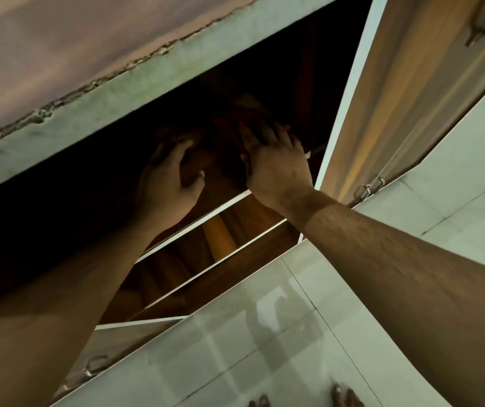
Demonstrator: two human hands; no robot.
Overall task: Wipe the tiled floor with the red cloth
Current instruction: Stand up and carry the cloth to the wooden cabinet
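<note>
Under right-hand fingers [260, 135], red cloth [229, 124]

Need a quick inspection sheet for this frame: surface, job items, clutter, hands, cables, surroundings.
Surface: tiled floor glossy, pale, with reflections; no cloth on it, bare toes at the bottom edge.
Job's things: red cloth only faintly visible deep in the dark cabinet, partly behind the right hand.
Clutter: brownish and yellow shapes below the shelf edges, too dark to identify.
Hands: left hand curled, reaching inside; right hand flat, fingers spread at the cloth; grip cannot be told.
Cables: nothing seen.
Surroundings: cabinet door swung open at right; counter edge above is chipped.
</note>
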